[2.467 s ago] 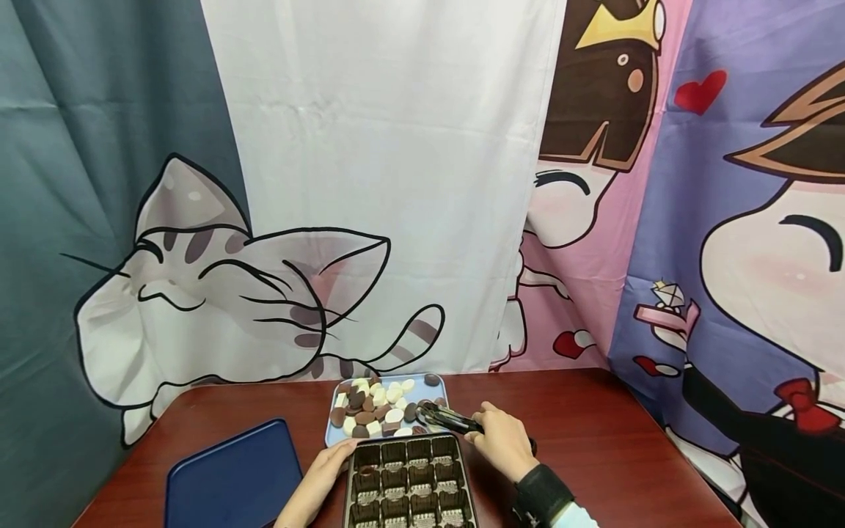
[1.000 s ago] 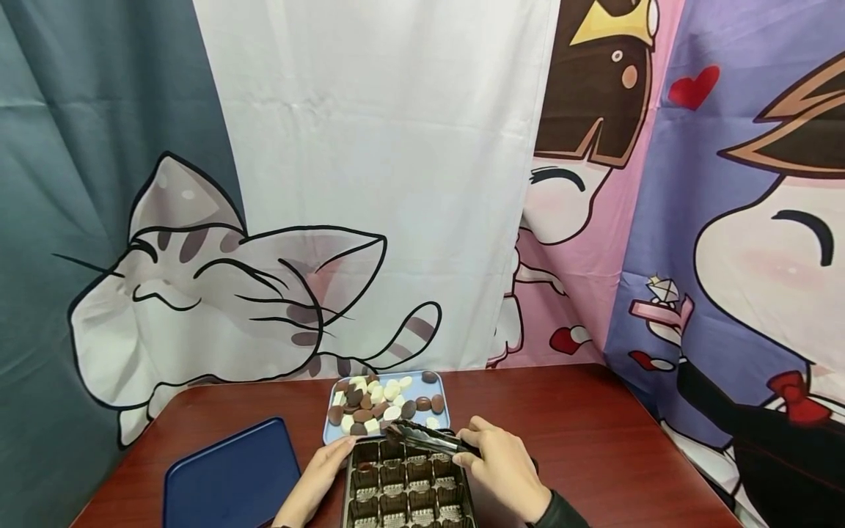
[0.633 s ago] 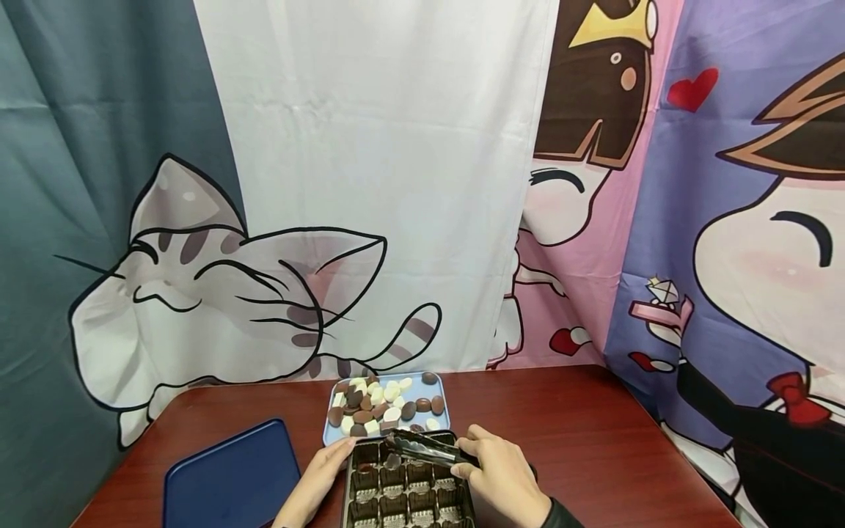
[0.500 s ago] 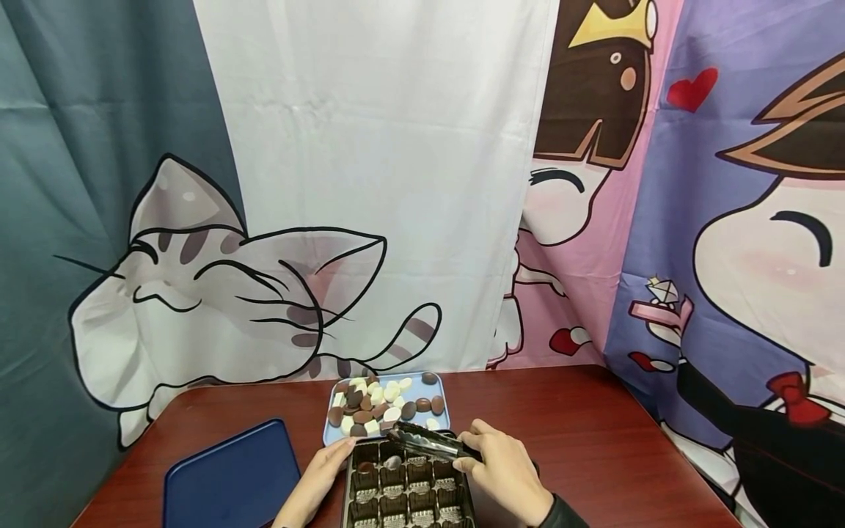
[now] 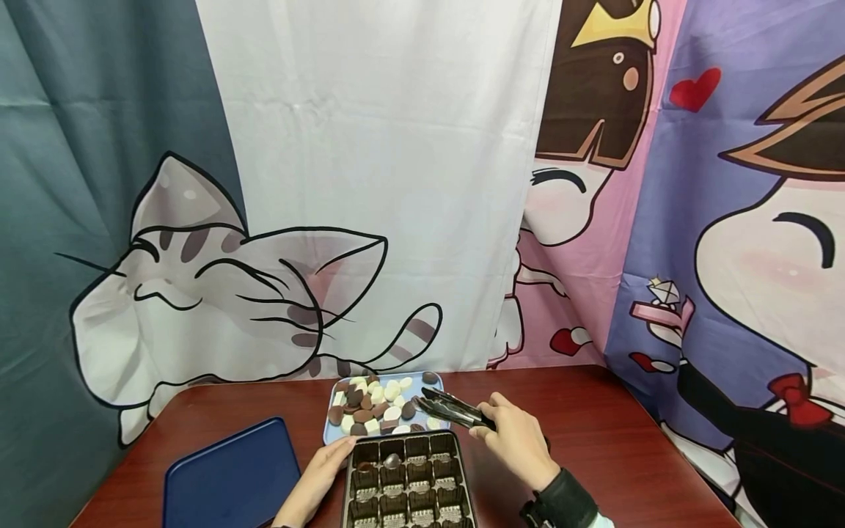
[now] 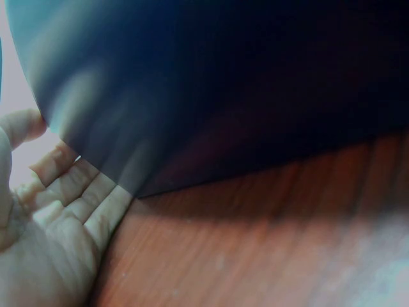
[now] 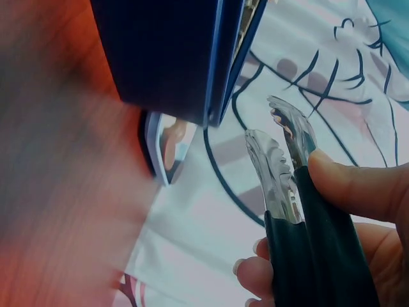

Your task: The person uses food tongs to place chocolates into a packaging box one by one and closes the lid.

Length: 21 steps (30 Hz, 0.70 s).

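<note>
My right hand grips black-handled metal tongs, their scalloped ends apart with nothing between them. In the head view those ends hover over the right side of a light blue tray of white and brown chocolates. Nearer me is a dark box with a divided insert. A shiny chocolate sits in one back-row compartment, with a brown chocolate to its left. My left hand rests along the box's left side. Its fingers extend against the dark wall in the left wrist view.
A flat dark blue lid lies to the left on the reddish-brown table. Behind the table hangs a cloth printed with cartoon figures. The box stands between me and the light blue tray.
My right hand has lowered the shiny chocolate into a compartment and let it go from the tongs. The tongs have moved back, up and right over the tray. My left hand stays at the box.
</note>
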{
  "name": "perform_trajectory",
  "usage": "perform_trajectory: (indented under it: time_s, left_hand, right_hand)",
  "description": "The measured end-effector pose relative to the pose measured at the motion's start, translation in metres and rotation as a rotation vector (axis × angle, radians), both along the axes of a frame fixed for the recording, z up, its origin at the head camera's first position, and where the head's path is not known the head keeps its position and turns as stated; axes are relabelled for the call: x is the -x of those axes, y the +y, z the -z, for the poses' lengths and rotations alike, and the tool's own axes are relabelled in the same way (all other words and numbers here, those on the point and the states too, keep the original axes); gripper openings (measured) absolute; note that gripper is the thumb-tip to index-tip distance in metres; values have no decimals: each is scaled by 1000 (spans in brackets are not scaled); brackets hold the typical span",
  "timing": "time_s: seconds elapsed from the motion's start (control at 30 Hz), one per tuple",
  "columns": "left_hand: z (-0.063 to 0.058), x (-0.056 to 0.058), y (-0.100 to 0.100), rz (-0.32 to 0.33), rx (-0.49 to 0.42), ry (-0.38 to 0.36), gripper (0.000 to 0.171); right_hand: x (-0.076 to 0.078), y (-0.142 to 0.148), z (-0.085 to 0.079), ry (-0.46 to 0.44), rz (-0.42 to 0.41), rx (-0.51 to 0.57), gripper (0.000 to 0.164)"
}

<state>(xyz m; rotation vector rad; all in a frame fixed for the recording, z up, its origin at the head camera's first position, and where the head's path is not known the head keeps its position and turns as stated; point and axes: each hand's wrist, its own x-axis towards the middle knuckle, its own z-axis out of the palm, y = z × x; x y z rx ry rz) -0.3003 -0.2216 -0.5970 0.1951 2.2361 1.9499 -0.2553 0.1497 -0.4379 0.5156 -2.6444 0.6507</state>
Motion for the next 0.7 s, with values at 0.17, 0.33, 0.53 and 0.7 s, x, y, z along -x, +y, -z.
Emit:
perform_trajectory:
  time_s: [0.17,0.33,0.53,0.7]
  left_hand:
    - [1,0,0,-11,1,-20,78]
    - [-2,-2,1,-27,41,-5,75]
    - [-5,-3,2,-11,70,30,77]
    - [-8,-4,2,3,41,-9,80]
  right_hand:
    - [10,-1,3,15,13,-32,18]
    - [20,-7,16,18,-27,-83,19]
    - [32,-18,29,12,-44,-142,24]
    - [42,-24,29,6,-39,-181,31]
